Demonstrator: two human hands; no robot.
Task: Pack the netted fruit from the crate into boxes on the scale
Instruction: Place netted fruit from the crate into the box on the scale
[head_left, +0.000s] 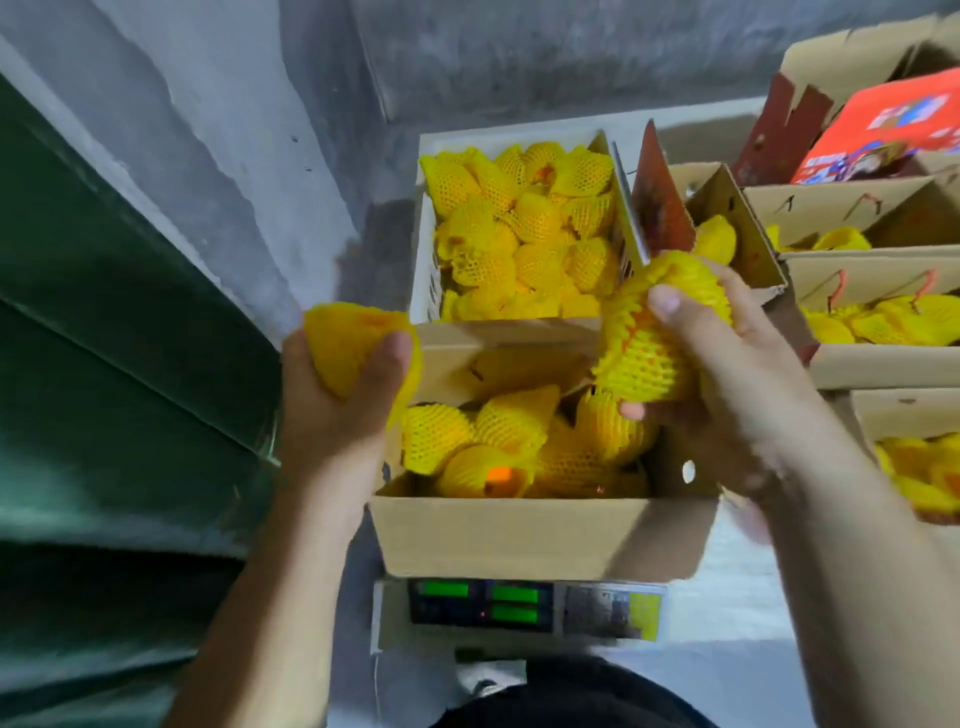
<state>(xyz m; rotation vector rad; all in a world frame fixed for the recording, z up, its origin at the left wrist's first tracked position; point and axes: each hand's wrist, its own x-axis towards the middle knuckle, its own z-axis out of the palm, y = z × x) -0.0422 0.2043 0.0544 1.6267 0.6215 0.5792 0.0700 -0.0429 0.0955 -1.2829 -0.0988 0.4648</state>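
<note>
Both hands grip netted fruit: the right hand, holding its netted fruit directly above the cardboard box, is nearer than the left hand, whose fruit hangs over the box's left edge.

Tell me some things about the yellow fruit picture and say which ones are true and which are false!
1. Each hand holds a netted fruit. True: the left hand grips one fruit and the right hand grips another.
2. The box on the scale is empty. False: the box already has several netted fruit in it.
3. The scale's screens glow green. True: the scale shows green displays.
4. The white crate has no fruit left. False: the crate is still filled with netted fruit.
5. More boxes with fruit sit to the right. True: the boxes on the right hold yellow netted fruit.
</note>
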